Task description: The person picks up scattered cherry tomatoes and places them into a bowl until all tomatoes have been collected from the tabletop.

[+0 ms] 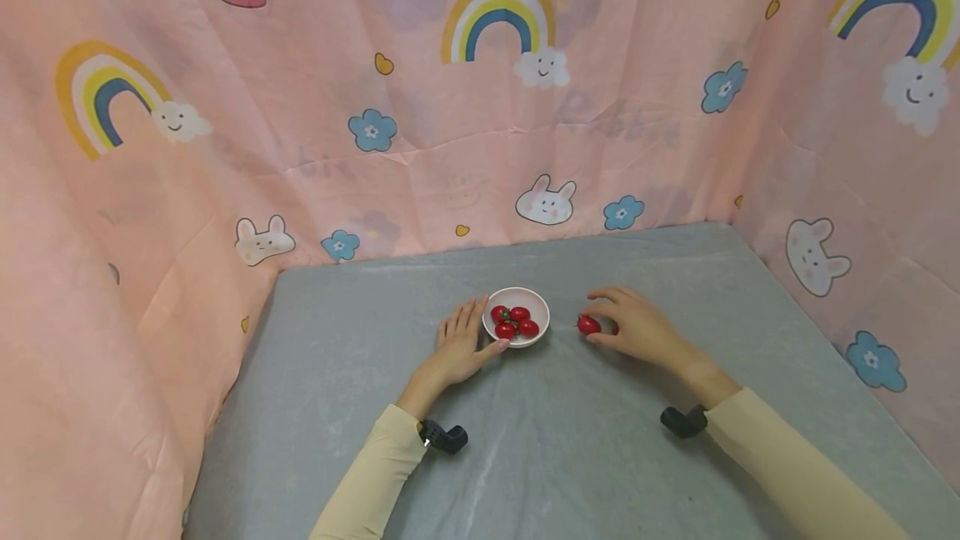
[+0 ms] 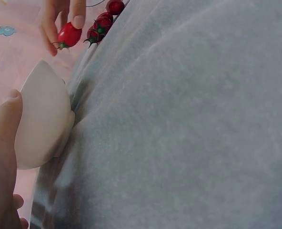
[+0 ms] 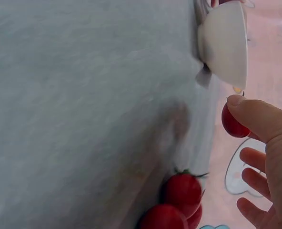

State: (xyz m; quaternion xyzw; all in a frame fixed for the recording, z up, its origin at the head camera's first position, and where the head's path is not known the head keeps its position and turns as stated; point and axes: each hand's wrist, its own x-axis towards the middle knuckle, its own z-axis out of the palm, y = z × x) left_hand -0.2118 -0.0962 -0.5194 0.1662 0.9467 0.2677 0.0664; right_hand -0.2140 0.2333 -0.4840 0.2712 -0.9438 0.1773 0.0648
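Pink curtain (image 1: 450,127), grey cloth (image 1: 570,440), loose tomatoes (image 3: 183,193) near bowl (image 2: 45,119)

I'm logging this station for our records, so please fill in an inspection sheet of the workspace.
Surface: grey cloth, lightly creased.
Job's things: pale bowl, upright, four red tomatoes visible inside; at least three loose tomatoes close together on the cloth; one held tomato, off the cloth, outside the bowl.
Clutter: nothing seen.
Grips: left grip touches the bowl's side, thumb near the front rim; right grip pinches the held tomato between thumb and finger.
Cables: nothing seen.
Surroundings: pink fabric printed with rainbows, rabbits and flowers, behind and on both sides; a black wrist camera on each arm.
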